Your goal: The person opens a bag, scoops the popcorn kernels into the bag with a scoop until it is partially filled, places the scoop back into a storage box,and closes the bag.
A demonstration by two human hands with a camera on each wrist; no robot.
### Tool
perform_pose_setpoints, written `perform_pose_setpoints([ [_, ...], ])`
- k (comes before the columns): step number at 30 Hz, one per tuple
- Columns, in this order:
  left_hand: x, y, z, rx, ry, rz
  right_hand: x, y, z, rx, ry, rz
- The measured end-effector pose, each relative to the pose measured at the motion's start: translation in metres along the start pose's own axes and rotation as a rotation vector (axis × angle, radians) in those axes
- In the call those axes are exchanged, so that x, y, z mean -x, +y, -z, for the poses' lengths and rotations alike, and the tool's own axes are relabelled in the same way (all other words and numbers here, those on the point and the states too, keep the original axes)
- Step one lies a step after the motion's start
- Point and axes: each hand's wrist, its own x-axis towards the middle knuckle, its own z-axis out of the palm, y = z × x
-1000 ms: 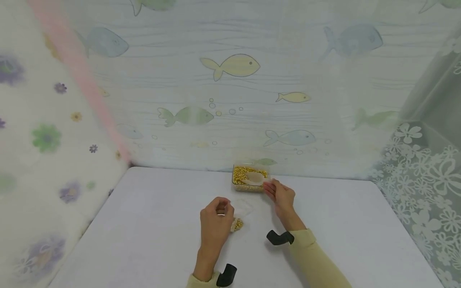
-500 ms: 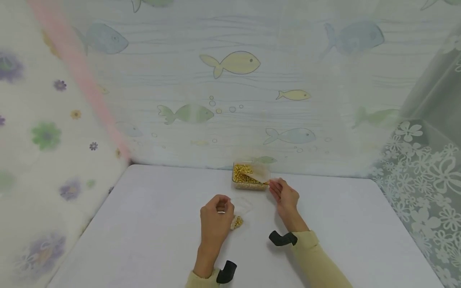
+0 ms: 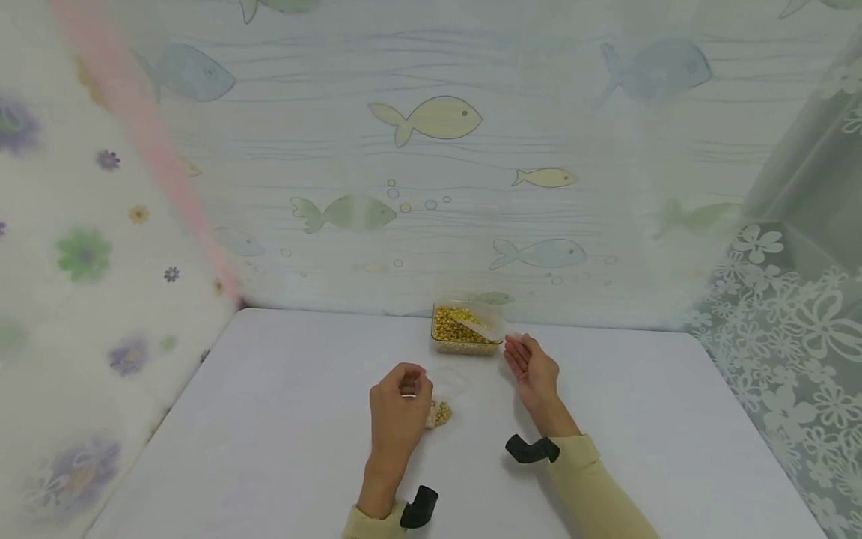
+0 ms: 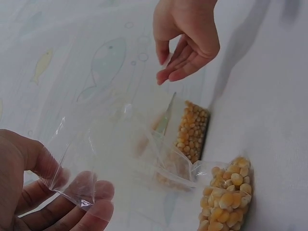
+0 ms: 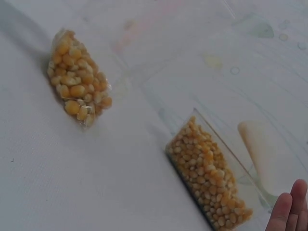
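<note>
My left hand (image 3: 399, 400) pinches the edge of a clear plastic bag (image 4: 86, 163), thumb and fingers apart across its film. Corn kernels (image 4: 226, 195) fill the bag's lower end, which rests on the white table. At the table's far edge stands a clear rectangular container (image 3: 466, 349) holding more kernels (image 5: 204, 178). A pale scoop (image 3: 480, 329) slants over the container's right side, seen nearly edge-on. My right hand (image 3: 536, 374) pinches the scoop's handle end between thumb and forefinger, beside the container's right corner; its other fingers extend loosely. The handle is mostly hidden.
The white table (image 3: 283, 419) runs back to a fish-print curtain (image 3: 431, 172) right behind the container. A flowered sheet (image 3: 87, 322) hangs at the left, white lace (image 3: 795, 374) at the right. Black wrist mounts (image 3: 532, 449) stick out from both sleeves.
My right hand has shifted slightly right, tilting the scoop from lying broad over the kernels to nearly edge-on. My left hand keeps its hold on the bag, almost still.
</note>
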Motion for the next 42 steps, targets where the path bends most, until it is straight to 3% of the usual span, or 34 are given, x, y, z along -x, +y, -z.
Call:
perform_pose_setpoints([
  [16,0.0,0.001,0.001,-0.001,-0.015,0.014,0.019,-0.01,-0.01,-0.041,-0.054,-0.015],
  [42,-0.001,0.001,0.001,-0.013,-0.012,0.022,0.054,-0.018,-0.005,0.14,-0.096,-0.036],
])
